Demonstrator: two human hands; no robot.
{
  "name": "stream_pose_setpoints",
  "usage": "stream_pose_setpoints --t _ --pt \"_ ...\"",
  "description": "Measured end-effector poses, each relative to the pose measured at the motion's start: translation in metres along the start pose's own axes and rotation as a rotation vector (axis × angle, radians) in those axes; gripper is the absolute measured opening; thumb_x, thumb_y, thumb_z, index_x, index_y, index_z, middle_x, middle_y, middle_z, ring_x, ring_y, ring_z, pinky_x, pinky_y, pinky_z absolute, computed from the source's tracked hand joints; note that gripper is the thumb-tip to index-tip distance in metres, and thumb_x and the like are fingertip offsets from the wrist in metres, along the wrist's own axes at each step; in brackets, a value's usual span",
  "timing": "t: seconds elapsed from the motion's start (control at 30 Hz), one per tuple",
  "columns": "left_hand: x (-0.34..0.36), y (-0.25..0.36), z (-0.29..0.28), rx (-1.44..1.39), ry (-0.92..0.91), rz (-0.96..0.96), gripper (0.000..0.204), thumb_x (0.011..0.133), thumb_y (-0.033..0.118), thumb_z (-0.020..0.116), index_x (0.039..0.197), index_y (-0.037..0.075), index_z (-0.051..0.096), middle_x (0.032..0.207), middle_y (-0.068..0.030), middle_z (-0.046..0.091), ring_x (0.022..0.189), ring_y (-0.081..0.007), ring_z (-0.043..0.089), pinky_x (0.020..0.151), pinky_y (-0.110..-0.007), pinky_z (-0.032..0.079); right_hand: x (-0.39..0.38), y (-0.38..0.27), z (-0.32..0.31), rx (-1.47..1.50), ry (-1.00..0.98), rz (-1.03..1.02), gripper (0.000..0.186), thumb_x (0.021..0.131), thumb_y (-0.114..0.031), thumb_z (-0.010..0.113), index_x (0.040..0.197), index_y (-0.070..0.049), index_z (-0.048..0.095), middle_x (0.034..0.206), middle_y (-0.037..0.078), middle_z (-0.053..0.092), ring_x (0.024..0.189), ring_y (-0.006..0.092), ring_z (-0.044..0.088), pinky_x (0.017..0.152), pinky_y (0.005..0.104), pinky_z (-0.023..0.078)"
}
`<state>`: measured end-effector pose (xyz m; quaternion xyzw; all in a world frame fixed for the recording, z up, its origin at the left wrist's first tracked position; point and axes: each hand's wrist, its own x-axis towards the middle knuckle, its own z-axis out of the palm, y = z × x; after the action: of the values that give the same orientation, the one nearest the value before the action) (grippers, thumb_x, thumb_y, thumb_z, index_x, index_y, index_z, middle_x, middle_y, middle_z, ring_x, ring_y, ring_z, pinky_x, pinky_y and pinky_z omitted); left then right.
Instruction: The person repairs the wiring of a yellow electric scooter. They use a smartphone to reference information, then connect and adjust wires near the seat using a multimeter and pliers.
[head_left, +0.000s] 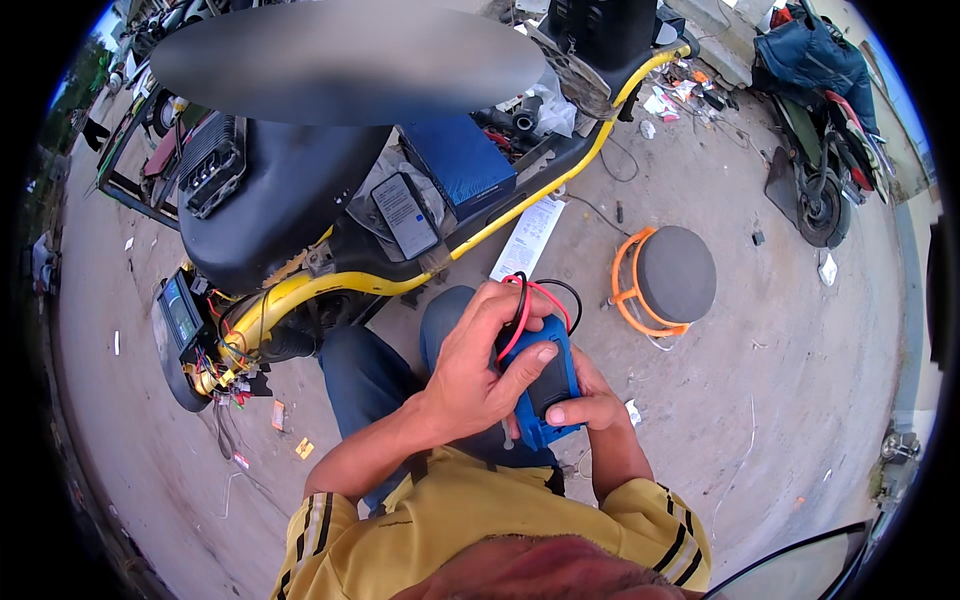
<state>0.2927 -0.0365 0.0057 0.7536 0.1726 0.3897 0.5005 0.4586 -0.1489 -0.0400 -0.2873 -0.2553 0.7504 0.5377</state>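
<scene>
Over my lap I hold a blue and black handheld meter (548, 384), with a dark panel facing up. Red and black leads (545, 288) loop out of its far end. My left hand (478, 362) wraps its left side and top, fingers curled over the leads and thumb lying on the casing. From the right, my right hand (597, 398) grips the lower edge, its thumb pressed on the front. Its other fingers are hidden behind the casing.
Ahead stands a yellow-framed scooter (500, 222) carrying a phone (405, 215), a blue box (460, 160) and a finned black unit (213, 165). A device with a screen (182, 312) sits by loose wires at left. Right are an orange-framed stool (678, 280) and another two-wheeler (825, 190).
</scene>
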Motion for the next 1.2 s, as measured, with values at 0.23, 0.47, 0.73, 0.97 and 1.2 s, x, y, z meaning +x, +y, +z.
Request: stream_pose_setpoints --t 0.23,0.47,0.73,0.97,1.2 --pt "-0.013 -0.026 -0.041 0.327 0.026 0.029 0.047 0.096 0.017 0.071 0.136 -0.002 0.057 0.135 -0.0218 0.061 0.125 -0.038 0.059 0.108 -0.045 0.046 0.03 -0.088 -0.044 -0.147 0.176 -0.289 0.086 0.07 -0.016 0.077 0.146 0.002 0.042 0.112 0.022 0.066 0.087 0.0304 0.074 0.073 0.0455 0.063" --pt "-0.104 -0.081 -0.09 0.753 -0.08 -0.248 0.026 0.092 0.004 0.068 0.118 0.001 0.064 0.123 -0.0168 0.064 0.116 -0.0387 0.061 0.101 -0.044 0.05 0.17 -0.204 -0.119 -1.224 0.577 -0.377 0.079 0.079 -0.038 0.075 0.146 -0.007 0.047 0.109 0.017 0.07 0.079 0.0242 0.074 0.054 0.0358 0.06" --pt "-0.199 -0.126 -0.099 0.981 -0.067 -0.328 0.026 0.086 -0.004 0.065 0.111 0.002 0.066 0.12 -0.0175 0.06 0.121 -0.0395 0.056 0.107 -0.049 0.044 0.331 -0.217 -0.212 -1.612 0.762 -0.293 0.068 0.086 -0.049 0.071 0.14 -0.012 0.055 0.117 0.018 0.072 0.09 0.0318 0.074 0.069 0.0412 0.062" --pt "-0.197 -0.124 -0.099 1.006 -0.023 -0.347 0.025 0.085 -0.003 0.066 0.109 0.003 0.066 0.119 -0.017 0.06 0.116 -0.0389 0.057 0.104 -0.049 0.045 0.352 -0.243 -0.184 -2.022 0.699 -0.302 0.035 0.088 -0.035 0.075 0.105 -0.004 0.072 0.111 0.02 0.071 0.11 0.0382 0.068 0.091 0.0491 0.056" --pt "-0.193 -0.131 -0.102 1.025 -0.032 -0.352 0.025 0.084 -0.001 0.066 0.109 0.004 0.067 0.118 -0.0154 0.059 0.117 -0.038 0.057 0.102 -0.048 0.045 0.317 -0.231 -0.209 -2.022 0.71 -0.519 0.04 0.091 -0.032 0.072 0.121 -0.006 0.065 0.127 0.019 0.064 0.115 0.039 0.066 0.093 0.0515 0.055"
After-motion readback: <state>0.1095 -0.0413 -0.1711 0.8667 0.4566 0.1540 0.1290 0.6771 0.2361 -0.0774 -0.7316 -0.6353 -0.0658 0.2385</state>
